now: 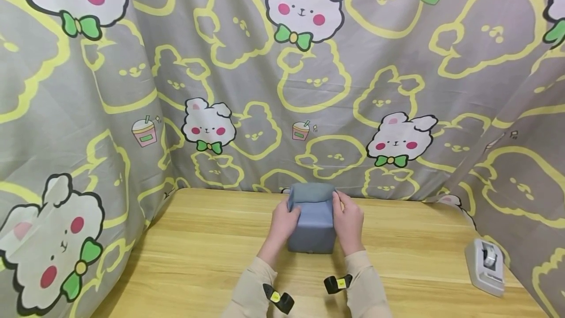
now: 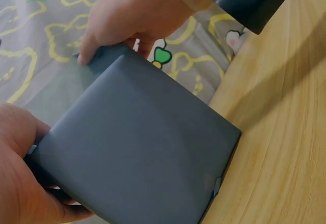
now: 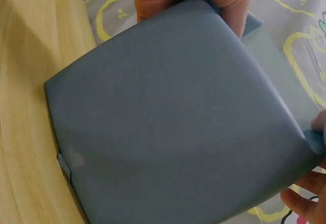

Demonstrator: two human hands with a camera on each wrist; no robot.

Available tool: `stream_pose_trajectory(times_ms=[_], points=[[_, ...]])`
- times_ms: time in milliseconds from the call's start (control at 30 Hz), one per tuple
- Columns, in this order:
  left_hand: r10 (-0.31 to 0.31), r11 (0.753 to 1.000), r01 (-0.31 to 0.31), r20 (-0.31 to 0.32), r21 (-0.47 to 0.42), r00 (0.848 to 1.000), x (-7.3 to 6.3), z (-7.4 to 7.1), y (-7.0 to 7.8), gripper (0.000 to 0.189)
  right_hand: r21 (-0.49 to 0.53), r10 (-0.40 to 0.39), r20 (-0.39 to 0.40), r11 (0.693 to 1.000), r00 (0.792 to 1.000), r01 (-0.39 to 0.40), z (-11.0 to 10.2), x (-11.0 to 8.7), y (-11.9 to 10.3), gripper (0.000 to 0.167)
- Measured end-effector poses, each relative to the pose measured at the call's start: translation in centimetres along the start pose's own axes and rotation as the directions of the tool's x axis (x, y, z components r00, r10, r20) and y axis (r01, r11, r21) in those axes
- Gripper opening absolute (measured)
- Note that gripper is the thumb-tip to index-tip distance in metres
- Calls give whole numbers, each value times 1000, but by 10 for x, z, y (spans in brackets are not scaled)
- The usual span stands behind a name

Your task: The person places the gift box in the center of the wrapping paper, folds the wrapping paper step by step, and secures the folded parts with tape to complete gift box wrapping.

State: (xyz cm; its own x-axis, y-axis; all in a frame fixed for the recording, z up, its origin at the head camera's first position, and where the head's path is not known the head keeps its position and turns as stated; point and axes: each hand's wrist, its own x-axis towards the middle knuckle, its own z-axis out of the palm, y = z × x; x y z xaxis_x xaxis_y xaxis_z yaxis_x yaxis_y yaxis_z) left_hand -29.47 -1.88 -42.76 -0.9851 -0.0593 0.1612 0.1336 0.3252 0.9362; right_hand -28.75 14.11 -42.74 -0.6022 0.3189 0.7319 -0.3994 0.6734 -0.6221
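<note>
The head view faces forward and down; both wrist views (much nearer) share the box (image 1: pixel 311 235).

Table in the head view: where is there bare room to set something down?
The table is bare left of the blue-grey box, out to the curtain, and from the box right to the tape dispenser. Crowded: the box's sides, gripped by left hand and right hand.

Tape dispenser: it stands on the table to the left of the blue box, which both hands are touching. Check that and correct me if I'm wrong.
The side is wrong: the head view shows the tape dispenser on the table to the right of the blue box, which the left hand and right hand are both touching.
</note>
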Motion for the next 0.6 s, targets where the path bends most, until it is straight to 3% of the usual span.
stream_pose_trajectory(times_ms=[100, 200, 267, 333, 433, 500, 600], points=[[16, 1000, -15, -4, 7, 1000, 0, 1, -1, 35, 13, 19, 12, 1000, 1000, -20, -2, 1, 0, 22], [18, 1000, -18, -4, 0, 1000, 0, 2, -1, 36, 46, 89, 114, 994, 990, -95, -6, 3, 1, 29], [15, 1000, -15, 0, -6, 1000, 0, 2, -2, 38, 64, 146, 223, 984, 964, -164, -9, 5, 4, 35], [2, 1000, -2, 9, -19, 1000, 0, 3, -2, 40, 54, 197, 332, 972, 922, -227, -12, 5, 9, 40], [-6, 999, 6, 19, -33, 1000, 1, 3, -3, 43, 4, 246, 426, 962, 870, -274, -14, 3, 13, 27], [-6, 999, 7, 22, -41, 1000, 0, 4, -3, 43, -35, 262, 441, 961, 858, -275, -13, 1, 13, 25], [2, 999, -1, 22, -45, 1000, -1, 4, -3, 42, -68, 263, 428, 963, 865, -260, -11, 0, 10, 25]])
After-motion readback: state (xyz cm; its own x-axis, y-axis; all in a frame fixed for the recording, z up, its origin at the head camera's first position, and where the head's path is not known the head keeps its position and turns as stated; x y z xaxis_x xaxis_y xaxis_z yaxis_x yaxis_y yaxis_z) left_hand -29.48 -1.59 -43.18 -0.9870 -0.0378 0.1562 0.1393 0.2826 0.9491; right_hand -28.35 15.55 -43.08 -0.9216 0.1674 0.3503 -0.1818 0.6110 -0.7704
